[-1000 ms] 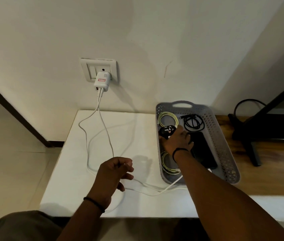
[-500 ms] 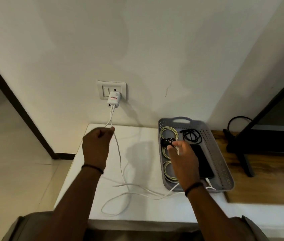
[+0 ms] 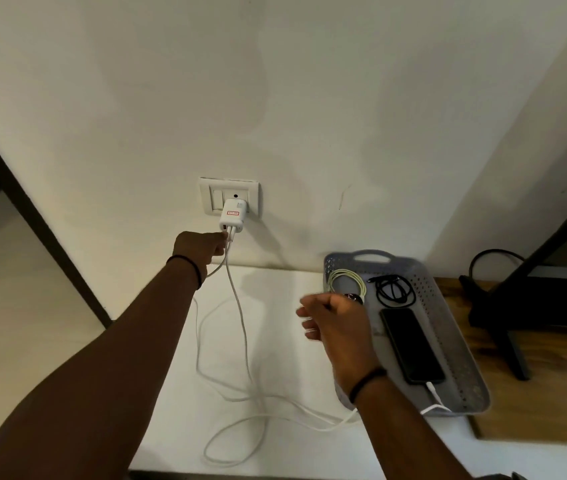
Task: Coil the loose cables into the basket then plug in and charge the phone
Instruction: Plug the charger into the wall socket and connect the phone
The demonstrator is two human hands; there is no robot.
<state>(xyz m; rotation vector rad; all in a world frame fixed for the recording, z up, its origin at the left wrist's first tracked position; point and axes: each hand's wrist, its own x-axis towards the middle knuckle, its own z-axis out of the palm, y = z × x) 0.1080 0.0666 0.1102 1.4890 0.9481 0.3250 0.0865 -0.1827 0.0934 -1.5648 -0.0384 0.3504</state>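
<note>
The left hand [image 3: 202, 247] pinches the thin white charging cable [image 3: 238, 306] just under the white wall charger [image 3: 233, 216]. The right hand [image 3: 335, 320] hovers curled above the white counter [image 3: 282, 445], gripping nothing visible. The black slab phone [image 3: 410, 344], plugged in, lies inside the grey perforated plastic basket [image 3: 448, 306].

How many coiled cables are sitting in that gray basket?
2 show: a pale coil at the basket's far left corner and a black coil beside it. The right hand may hide more.

Perforated matt grey plastic basket [image 3: 455, 344], glossy black phone [image 3: 410, 344], smooth white tabletop [image 3: 275, 341], grained wooden surface [image 3: 545, 403].
</note>
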